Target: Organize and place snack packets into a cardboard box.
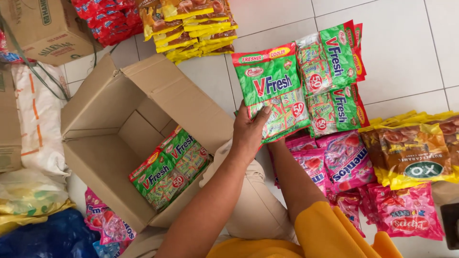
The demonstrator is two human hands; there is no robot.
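My left hand grips a small stack of green candy packs by its lower edge, held above the tiled floor. My right forearm reaches under the same stack, and the hand itself is hidden behind the packs. To the left stands an open cardboard box, tilted toward me, with more green candy packs lying inside at its right side. Just right of the held stack, a pile of the same green packs rests on the floor.
Pink candy bags and yellow-orange bags lie at right. Yellow packs and red packs are stacked at the top. A closed carton, a white sack and plastic bags crowd the left.
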